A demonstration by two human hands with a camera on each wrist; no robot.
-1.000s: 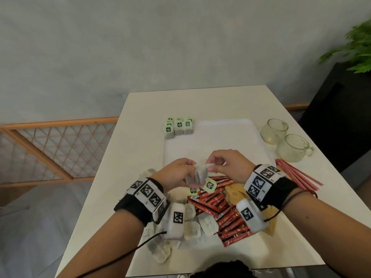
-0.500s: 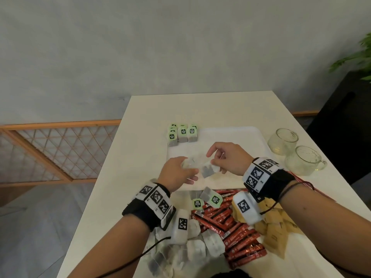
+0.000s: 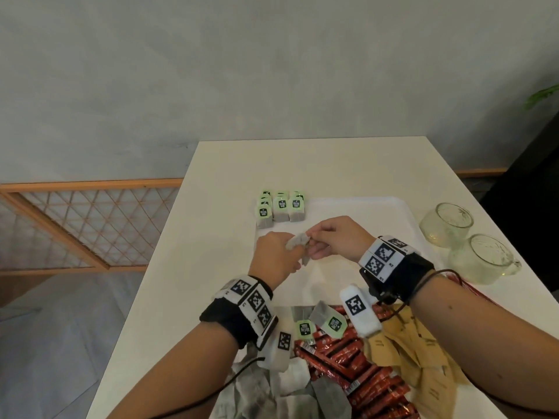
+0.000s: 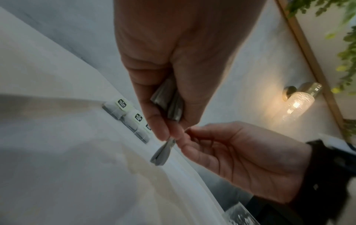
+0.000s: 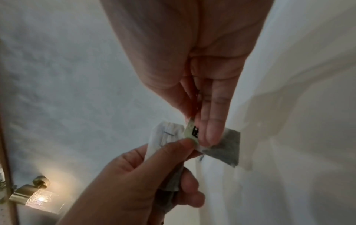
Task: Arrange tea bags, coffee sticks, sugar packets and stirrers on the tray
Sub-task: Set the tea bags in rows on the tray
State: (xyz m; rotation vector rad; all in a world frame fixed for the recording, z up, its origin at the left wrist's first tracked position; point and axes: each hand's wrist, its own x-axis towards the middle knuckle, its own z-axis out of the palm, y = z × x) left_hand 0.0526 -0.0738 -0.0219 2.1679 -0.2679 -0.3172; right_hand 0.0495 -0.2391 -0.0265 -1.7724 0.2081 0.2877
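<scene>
White worktop [image 3: 317, 164] at frame centre: a tea bag [image 3: 298, 241] is pinched above the tray [image 3: 363, 207] by the left hand [image 3: 276, 258], its green tag pinched by the right hand [image 3: 335, 240]. Pulling apart could tear the tag off.

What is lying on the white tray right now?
Rows of green-tagged tea bags sit at the white tray's far-left corner. Both hands hover above its middle, hiding part of the surface beneath them.
</scene>
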